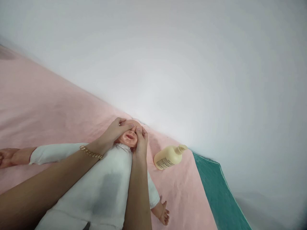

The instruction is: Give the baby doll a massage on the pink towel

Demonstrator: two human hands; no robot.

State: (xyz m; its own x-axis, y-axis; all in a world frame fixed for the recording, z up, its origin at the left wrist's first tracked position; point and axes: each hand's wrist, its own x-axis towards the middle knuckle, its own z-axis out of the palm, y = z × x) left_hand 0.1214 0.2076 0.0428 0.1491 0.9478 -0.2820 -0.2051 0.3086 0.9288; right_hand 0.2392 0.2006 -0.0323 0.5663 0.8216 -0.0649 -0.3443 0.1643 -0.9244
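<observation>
A baby doll [110, 179] in a white outfit lies on its back, arms spread out to both sides. On the left side of the doll's head [129, 138], my left hand [118, 129] is closed around it, its thumb laid across the brow and eye. My right hand [142, 139] cups the other side, with the thumb pressed near the eye and the fingers curled behind. Both forearms pass over the doll's body. A gold-coloured bracelet [91, 153] circles my left wrist. The fingers under the head are partly hidden.
A pale yellow pump bottle [168, 157] stands on the pink cloth [59, 105], to the right of the doll's head. Beyond the cloth's right edge shows a green surface [216, 182]. A plain white wall [168, 64] rises close behind the doll's head.
</observation>
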